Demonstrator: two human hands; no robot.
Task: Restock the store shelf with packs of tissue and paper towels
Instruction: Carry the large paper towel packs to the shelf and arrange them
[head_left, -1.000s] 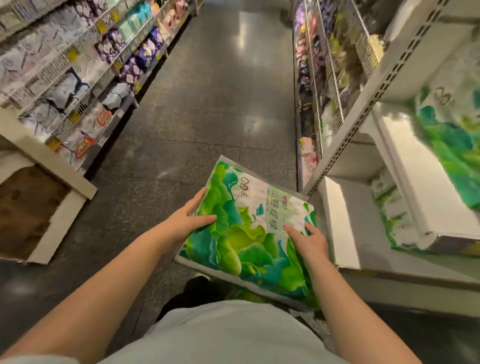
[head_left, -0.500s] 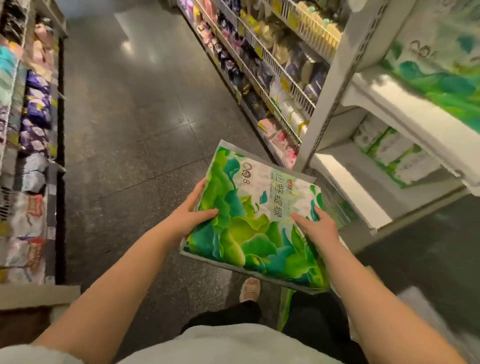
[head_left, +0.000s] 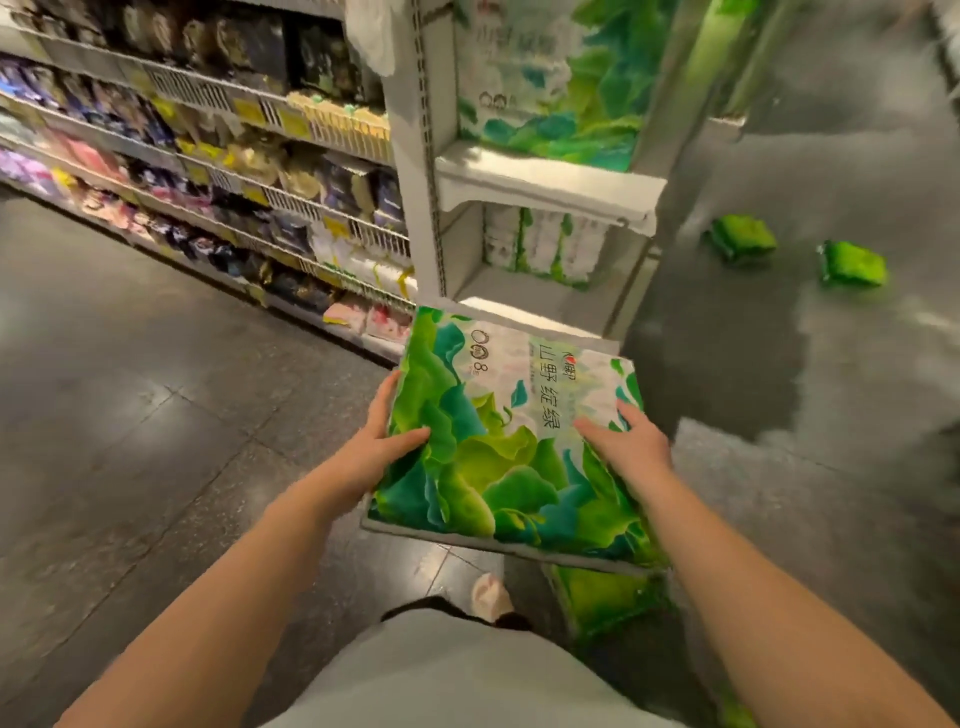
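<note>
I grip a green tissue pack (head_left: 511, 441) flat between my left hand (head_left: 382, 449) and right hand (head_left: 626, 447), steadying it for the half-filled shelf (head_left: 545, 179) ahead.

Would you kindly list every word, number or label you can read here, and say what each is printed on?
"山野绽绿": on the flat green leaf-print tissue pack held in both hands.
"8": beside the ring logos on that same pack.
Print on the green leaf-print packs on the white end shelf: too blurred to read.
Yellow price tags on the wire aisle shelves: too blurred to read.
</note>
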